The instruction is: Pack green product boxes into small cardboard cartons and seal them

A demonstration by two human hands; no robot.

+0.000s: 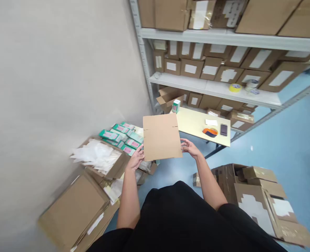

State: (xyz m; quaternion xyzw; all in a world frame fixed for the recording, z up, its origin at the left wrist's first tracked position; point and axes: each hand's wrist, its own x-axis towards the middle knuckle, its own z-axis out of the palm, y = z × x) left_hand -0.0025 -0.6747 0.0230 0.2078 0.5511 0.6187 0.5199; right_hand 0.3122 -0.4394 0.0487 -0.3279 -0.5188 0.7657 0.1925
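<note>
A flattened cardboard box (161, 138), brown and with short slits at its sides, is held up in front of my body. My left hand (136, 159) grips its lower left edge; some of the fingers are hidden behind the card. At the right edge is my right hand (190, 147), its fingers curled and touching the card's side. Behind the card, a pale yellow table (194, 120) bears a small green and white box (176, 106), an orange tape dispenser (210, 132), a dark phone-like object (223, 130) and a white paper (211, 122).
Several green and white boxes (123, 134) lie at the left beside an open carton (118, 168) of white bags. Flat cardboard (76, 210) leans by the wall. A metal shelf (210, 84) with labelled cartons stands behind. More cartons (257, 199) sit on the floor at right.
</note>
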